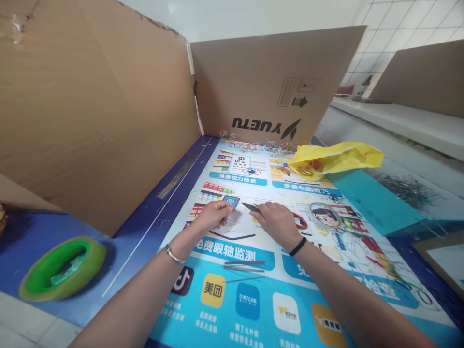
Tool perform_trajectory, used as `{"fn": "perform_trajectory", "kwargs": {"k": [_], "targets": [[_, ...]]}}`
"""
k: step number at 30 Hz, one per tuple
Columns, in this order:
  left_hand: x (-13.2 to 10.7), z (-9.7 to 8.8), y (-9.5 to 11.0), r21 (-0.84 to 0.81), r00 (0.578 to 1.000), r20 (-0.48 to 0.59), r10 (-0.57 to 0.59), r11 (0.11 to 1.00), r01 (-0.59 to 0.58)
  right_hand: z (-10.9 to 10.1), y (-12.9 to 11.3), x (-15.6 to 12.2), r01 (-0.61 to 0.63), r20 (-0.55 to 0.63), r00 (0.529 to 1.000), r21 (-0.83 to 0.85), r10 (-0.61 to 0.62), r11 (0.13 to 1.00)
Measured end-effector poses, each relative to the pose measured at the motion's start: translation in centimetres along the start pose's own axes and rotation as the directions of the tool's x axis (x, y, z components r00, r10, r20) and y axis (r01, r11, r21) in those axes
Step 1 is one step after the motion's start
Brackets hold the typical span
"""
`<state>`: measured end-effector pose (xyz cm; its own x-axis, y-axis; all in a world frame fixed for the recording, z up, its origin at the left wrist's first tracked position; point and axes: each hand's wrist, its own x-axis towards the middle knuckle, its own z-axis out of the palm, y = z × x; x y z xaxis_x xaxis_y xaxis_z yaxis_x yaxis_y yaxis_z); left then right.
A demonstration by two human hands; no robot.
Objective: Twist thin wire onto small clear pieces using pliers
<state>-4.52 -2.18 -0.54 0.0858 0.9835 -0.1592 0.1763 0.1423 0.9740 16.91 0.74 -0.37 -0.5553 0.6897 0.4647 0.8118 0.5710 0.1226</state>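
Observation:
My left hand (pixel 216 214) is closed in a pinch over the printed sheet; whatever sits between its fingertips is too thin or hidden to make out. Just to its right, my right hand (pixel 279 223) grips a dark pointed tool (pixel 251 207), its tip aimed at the left fingertips with a small gap between. Most of that tool is covered by the palm. Below the hands, several short thin wires (pixel 244 266) lie side by side on the printed sheet (pixel 232 295). A bundle of long thin wires (pixel 177 176) rests further off on the left.
Cardboard panels (pixel 90 96) wall off the left and the back (pixel 253 87). A roll of tape (pixel 65 268) lies at the left edge. On the right are a yellow bag (pixel 340 157) and a turquoise box (pixel 377 203) beside tangled wire scraps (pixel 404 189).

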Motion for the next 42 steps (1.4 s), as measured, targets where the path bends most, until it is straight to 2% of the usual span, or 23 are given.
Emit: {"fn": "perform_trajectory", "kwargs": {"k": [8, 17, 20, 30, 42], "targets": [[-0.4, 0.3, 0.8, -0.019, 0.999, -0.005, -0.047, 0.999, 0.047, -0.2, -0.3, 0.0, -0.025, 0.018, 1.000, 0.017, 0.024, 1.000], [-0.5, 0.3, 0.9, -0.049, 0.999, 0.003, -0.040, 0.998, 0.040, -0.6, -0.5, 0.0, -0.059, 0.055, 0.997, 0.048, 0.056, 0.997], [-0.4, 0.4, 0.7, -0.052, 0.999, -0.026, -0.039, 0.998, 0.038, -0.6, -0.5, 0.0, -0.074, 0.079, 0.995, 0.063, 0.069, 0.995], [-0.4, 1.4, 0.2, -0.242, 0.983, -0.182, 0.007, 0.969, -0.051, -0.8, -0.7, 0.0, -0.093, 0.131, 0.988, 0.071, 0.083, 0.993], [-0.5, 1.6, 0.6, -0.226, 0.983, -0.183, 0.020, 0.972, -0.062, -0.9, -0.8, 0.0, -0.090, 0.125, 0.989, 0.067, 0.081, 0.994]]}}
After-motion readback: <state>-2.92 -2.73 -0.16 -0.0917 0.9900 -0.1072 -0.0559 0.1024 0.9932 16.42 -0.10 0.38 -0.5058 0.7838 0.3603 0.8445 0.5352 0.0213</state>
